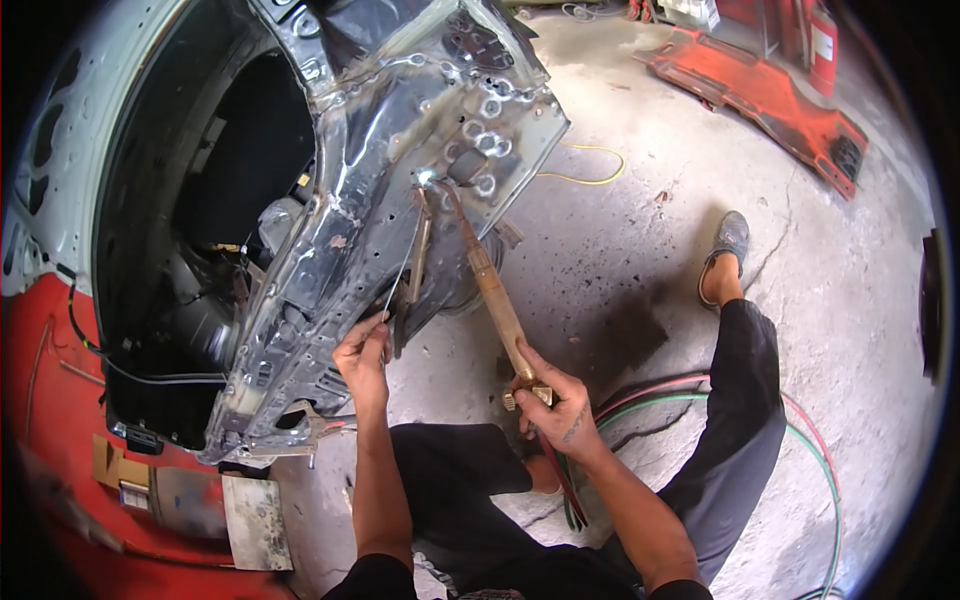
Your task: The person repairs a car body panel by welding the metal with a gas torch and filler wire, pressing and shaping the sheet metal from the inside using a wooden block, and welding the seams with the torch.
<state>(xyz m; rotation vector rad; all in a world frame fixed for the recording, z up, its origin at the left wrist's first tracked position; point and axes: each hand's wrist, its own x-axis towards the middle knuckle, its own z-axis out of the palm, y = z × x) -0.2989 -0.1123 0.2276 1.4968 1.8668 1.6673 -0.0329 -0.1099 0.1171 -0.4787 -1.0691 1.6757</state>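
Note:
My right hand (560,402) is wrapped round the handle of a brass gas welding torch (492,295), near its valve knobs. The torch's thin nozzle points up at a bare metal car body panel (375,165), where a small bright flame (426,176) glows. Pinched in the fingers of my left hand (366,356) is a thin filler rod (397,287), slanting up toward the flame. Beside the rod, a long rusty tool that looks like a clamp (421,245) hangs against the panel. Round weld marks and scorched patches cover the metal near the flame.
Red and green hoses (825,455) curve over the concrete floor at right. A red metal part (760,90) and a fire extinguisher (823,52) are at upper right. A yellow cord (612,166) lies by the panel. Lower left are a metal sheet (257,522) and cardboard box (118,464).

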